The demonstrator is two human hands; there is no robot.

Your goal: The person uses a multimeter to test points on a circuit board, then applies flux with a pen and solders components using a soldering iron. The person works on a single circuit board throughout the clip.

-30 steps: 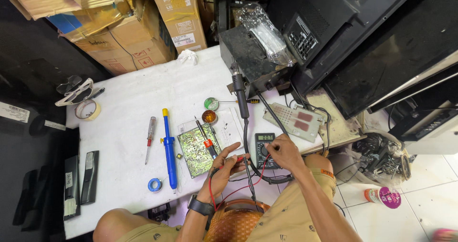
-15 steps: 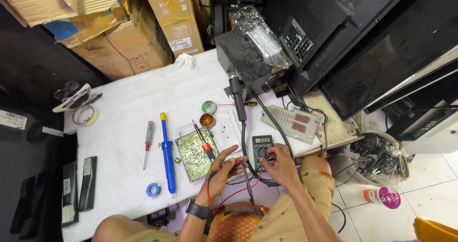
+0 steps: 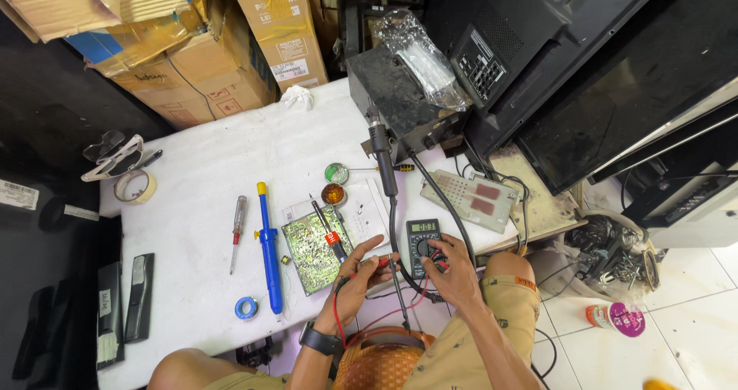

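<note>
I sit at a white bench (image 3: pixel 215 167) that is scuffed and stained. Beyond its far edge, cardboard boxes (image 3: pixel 192 44) are stacked against a dark wall. Past the far right corner, big black screen panels (image 3: pixel 615 75) lean together. The floor (image 3: pixel 692 313) to my right is pale tile. At the bench's left edge stands a black surface (image 3: pixel 46 313). Light is bright and even.

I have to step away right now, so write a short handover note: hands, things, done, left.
Left hand: holds the red probe beside the green circuit board.
Right hand: fingers on the dial of the black multimeter, whose display is lit.
Nearby: blue desoldering pump, red-handled screwdriver, two small tins, all on the white table.
Done: meter on, leads plugged in.
Left: probe is not yet on the board.
</note>
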